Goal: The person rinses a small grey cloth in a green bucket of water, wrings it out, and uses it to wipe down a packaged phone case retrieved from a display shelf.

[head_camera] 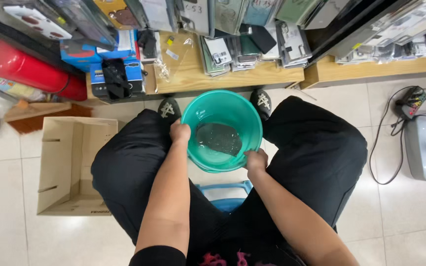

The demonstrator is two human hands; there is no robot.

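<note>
As both grip one green basin (208, 111), left hand (179, 133), right hand (256, 160) clamped on rim, one grey cloth (218, 138) inside.

The green basin (200, 111) looks like smooth glossy plastic, with something dark, rough and wet inside. At 9 o'clock there's a matt cardboard box (60, 167); floor tiles (6, 231) are shiny.

We find a small shop: packaged phone cases (252, 42) crowd low wooden shelves (272, 74) above a tiled floor (410, 221).
</note>
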